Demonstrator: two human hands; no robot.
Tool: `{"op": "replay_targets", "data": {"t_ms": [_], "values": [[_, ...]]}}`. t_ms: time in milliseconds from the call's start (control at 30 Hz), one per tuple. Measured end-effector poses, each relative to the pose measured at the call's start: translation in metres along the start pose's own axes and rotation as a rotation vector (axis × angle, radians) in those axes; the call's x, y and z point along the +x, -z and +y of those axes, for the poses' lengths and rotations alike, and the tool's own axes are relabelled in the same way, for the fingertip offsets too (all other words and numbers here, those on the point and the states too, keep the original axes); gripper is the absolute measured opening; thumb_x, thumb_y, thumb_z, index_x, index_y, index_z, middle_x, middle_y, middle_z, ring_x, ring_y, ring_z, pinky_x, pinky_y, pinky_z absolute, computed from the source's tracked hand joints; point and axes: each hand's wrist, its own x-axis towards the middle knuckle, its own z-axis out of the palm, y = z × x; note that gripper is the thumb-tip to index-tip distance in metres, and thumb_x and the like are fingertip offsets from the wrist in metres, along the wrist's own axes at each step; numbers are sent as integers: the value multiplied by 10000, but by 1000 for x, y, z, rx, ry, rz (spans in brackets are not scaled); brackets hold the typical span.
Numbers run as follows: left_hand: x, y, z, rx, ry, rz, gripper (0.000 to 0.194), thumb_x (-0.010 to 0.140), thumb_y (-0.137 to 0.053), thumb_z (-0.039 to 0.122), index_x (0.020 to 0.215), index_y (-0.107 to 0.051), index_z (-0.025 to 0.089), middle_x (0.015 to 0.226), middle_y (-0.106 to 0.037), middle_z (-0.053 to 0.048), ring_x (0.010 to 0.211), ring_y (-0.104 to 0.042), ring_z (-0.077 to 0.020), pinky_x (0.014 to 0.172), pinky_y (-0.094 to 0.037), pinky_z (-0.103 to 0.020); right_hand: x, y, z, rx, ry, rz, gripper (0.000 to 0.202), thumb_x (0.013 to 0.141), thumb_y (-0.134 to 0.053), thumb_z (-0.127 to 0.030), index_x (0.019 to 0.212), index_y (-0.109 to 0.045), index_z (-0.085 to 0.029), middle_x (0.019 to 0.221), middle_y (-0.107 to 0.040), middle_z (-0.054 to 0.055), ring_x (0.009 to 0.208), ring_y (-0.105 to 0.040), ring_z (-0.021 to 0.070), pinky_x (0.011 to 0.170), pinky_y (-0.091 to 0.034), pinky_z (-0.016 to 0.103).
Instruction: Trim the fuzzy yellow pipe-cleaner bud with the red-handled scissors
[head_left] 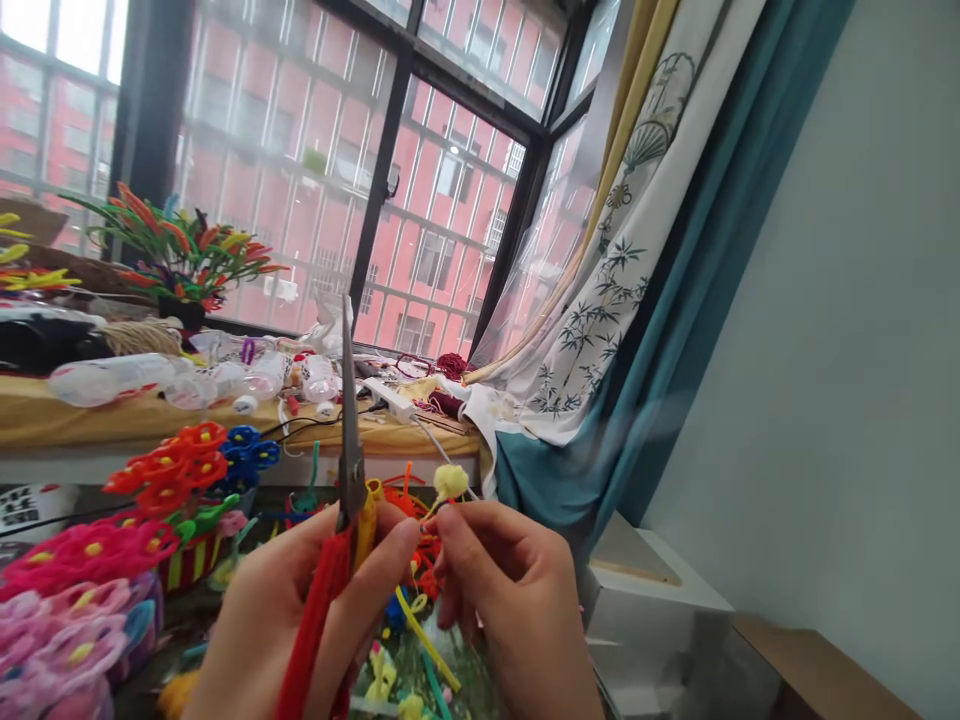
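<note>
My left hand (pixel 322 590) is closed around red-handled scissors (pixel 351 440), whose blades point upward. Its thumb and index finger meet close to my right hand (pixel 510 590). Between the right thumb and index finger is the thin stem of a pale yellow fuzzy ball (pixel 451 482), which stands just above the fingertips. A yellow piece (pixel 366 520) lies against the left fingers beside the blades. Under the hands hangs a yellow fuzzy strip (pixel 427 640); its upper end is hidden behind the fingers.
Pink fuzzy flowers (pixel 82 555), orange flowers (pixel 176 465) and blue flowers (pixel 247 455) stand at the left. Plastic bottles (pixel 112 380), a potted plant (pixel 187 250) and a power strip (pixel 388 398) rest on the window ledge (pixel 45 425). A white box (pixel 652 610) is at the right.
</note>
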Motion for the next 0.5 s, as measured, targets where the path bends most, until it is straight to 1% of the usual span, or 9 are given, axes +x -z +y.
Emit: {"op": "replay_targets", "data": {"t_ms": [67, 100, 133, 200, 233, 300, 367, 433, 500], "values": [[2, -1, 6, 15, -4, -45, 445, 748, -862, 696, 675, -823, 259, 556, -707, -32, 478, -634, -190, 415, -523, -238, 0, 1, -11, 51, -4, 19, 265, 662, -1070, -365, 695, -869, -196, 554, -689, -41, 420, -539, 63, 398, -410, 147], [3, -2, 8, 14, -6, -65, 436, 754, -851, 687, 679, -829, 258, 596, -747, -49, 513, -678, -211, 443, -557, -249, -1, 1, -13, 60, 0, 23, 252, 670, -1063, -355, 701, -871, -195, 545, -686, -41, 419, -546, 62, 402, -397, 143], [4, -2, 10, 10, -14, -85, 434, 764, -837, 679, 667, -827, 256, 610, -763, -58, 520, -691, -216, 456, -570, -254, -2, 2, -14, 63, 3, 24, 246, 682, -1053, -359, 708, -874, -194, 525, -676, -42, 414, -552, 64, 406, -387, 141], [3, -2, 14, 14, -23, -140, 424, 777, -828, 647, 628, -810, 250, 588, -750, -55, 498, -667, -198, 444, -540, -237, -4, 4, -12, 54, -3, 20, 248, 713, -1030, -383, 712, -873, -191, 485, -659, -39, 406, -563, 71, 412, -379, 141], [2, -3, 16, 20, -20, -150, 412, 779, -830, 626, 616, -802, 248, 570, -732, -44, 487, -638, -180, 438, -512, -222, -3, 5, -10, 44, -10, 20, 246, 727, -1018, -394, 719, -876, -193, 474, -657, -36, 405, -565, 74, 415, -378, 141], [-1, -4, 19, 33, 6, -121, 377, 774, -844, 582, 611, -791, 246, 545, -683, -11, 490, -575, -143, 457, -474, -198, -1, 8, -5, 27, -18, 13, 250, 725, -1008, -410, 716, -881, -195, 458, -648, -32, 396, -553, 75, 412, -371, 144], [-4, -5, 23, 35, 54, -85, 341, 764, -858, 557, 638, -801, 245, 565, -673, 7, 530, -553, -130, 494, -458, -187, 3, 12, -1, 5, -15, 10, 265, 715, -1008, -430, 717, -886, -195, 454, -645, -28, 387, -535, 75, 406, -361, 152], [-6, -6, 27, 28, 88, -102, 339, 747, -869, 565, 653, -810, 246, 579, -671, 13, 549, -541, -126, 499, -435, -184, 5, 16, 0, -23, -13, 12, 285, 709, -1009, -452, 720, -890, -193, 462, -650, -21, 396, -528, 77, 405, -357, 160], [-6, -7, 28, 36, 95, -132, 345, 748, -862, 574, 647, -805, 249, 549, -623, 31, 515, -478, -110, 439, -353, -173, 6, 19, 0, -62, -24, -11, 297, 727, -1006, -469, 737, -896, -193, 480, -663, -15, 422, -537, 81, 416, -375, 164]]}}
